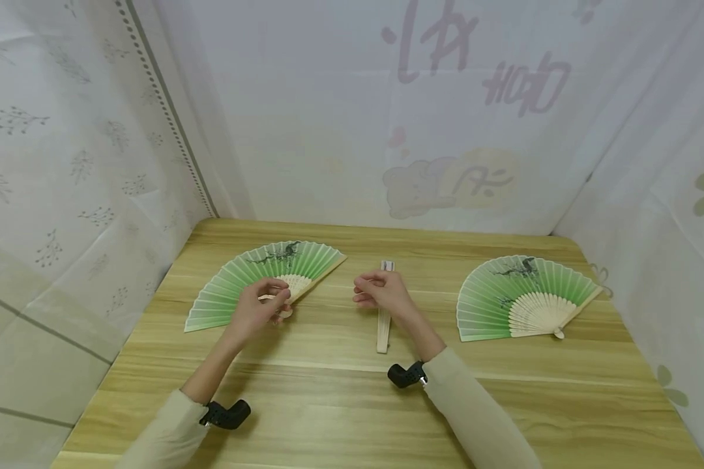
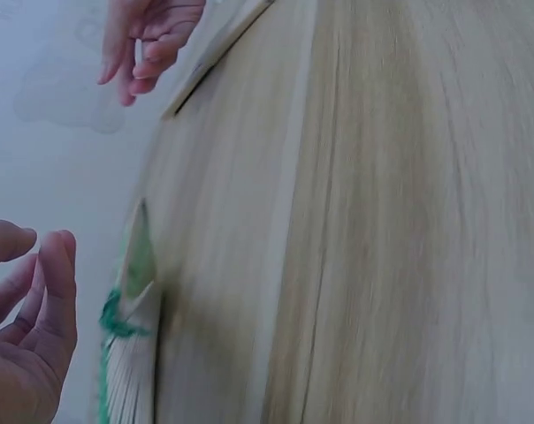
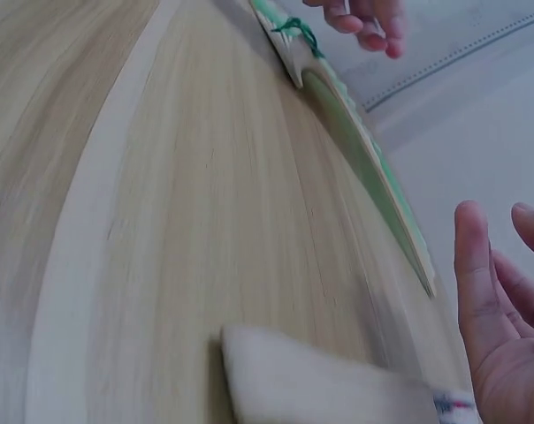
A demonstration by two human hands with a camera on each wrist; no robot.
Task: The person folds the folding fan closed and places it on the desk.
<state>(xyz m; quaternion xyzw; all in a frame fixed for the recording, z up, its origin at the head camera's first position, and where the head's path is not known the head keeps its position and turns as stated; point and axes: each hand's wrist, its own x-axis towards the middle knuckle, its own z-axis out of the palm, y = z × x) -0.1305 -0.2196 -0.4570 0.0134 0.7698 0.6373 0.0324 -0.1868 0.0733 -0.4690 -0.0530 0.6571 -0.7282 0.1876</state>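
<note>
On my head view I have the person's left hand (image 1: 259, 307) raised over the handle end of the left fan (image 1: 225, 286), which lies spread on the wooden surface (image 1: 328, 404). The hand's grip is apart: thumb and fingers curve loosely toward each other with a gap between, holding nothing, as my left wrist view also shows. There I can make out a green cord (image 2: 118, 318) tied at the fan's handle end.

The right hand (image 1: 387, 293) is over the folded fan (image 1: 383, 332), hiding its middle from my head camera. Its grip is apart too, fingers softly bent and clamped on nothing; I cannot tell whether the heel of the hand touches the sticks. This fan lies lengthwise near the middle of the surface, between the two spread ones, and it is blurred in my right wrist view.

Well off to the right I see the right fan (image 1: 493, 293), spread as well, green with a dark branch printed on it and its pivot toward the near edge. Each pale sleeve (image 1: 481, 410) carries a black camera (image 1: 227, 415) near the cuff. Behind, a pale cloth (image 1: 299, 117) with faint lettering hangs beyond the far edge.
</note>
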